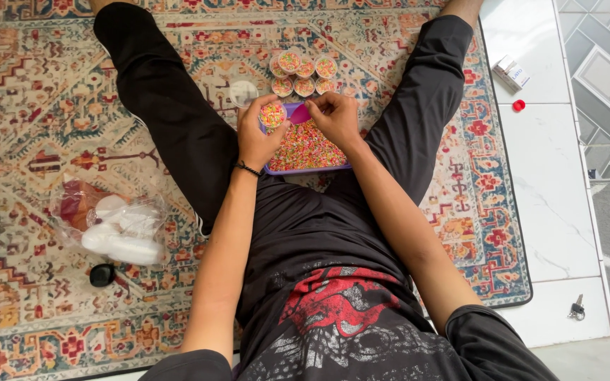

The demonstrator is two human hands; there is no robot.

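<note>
Seated person fills a small cup with coloured sprinkles over a purple tray, on a patterned rug.

Left hand [257,134]: grip closed around a small clear round plastic cup [272,115] full of multicoloured sprinkles, held over the tray's far left corner. Right hand [333,118]: fingers pinched on a small pink plastic scoop [300,114], its tip just beside the cup rim. Shallow purple rectangular tray [308,169] of sprinkles sits on the rug [30,106] between the legs. Cluster of filled small cups [303,74] just beyond the tray; clear round lid [243,92] near them. Clear plastic bag of white lids [118,229] lies well left, small black object [102,274] near it. Keys [577,308] on white floor tile, far right.
</note>
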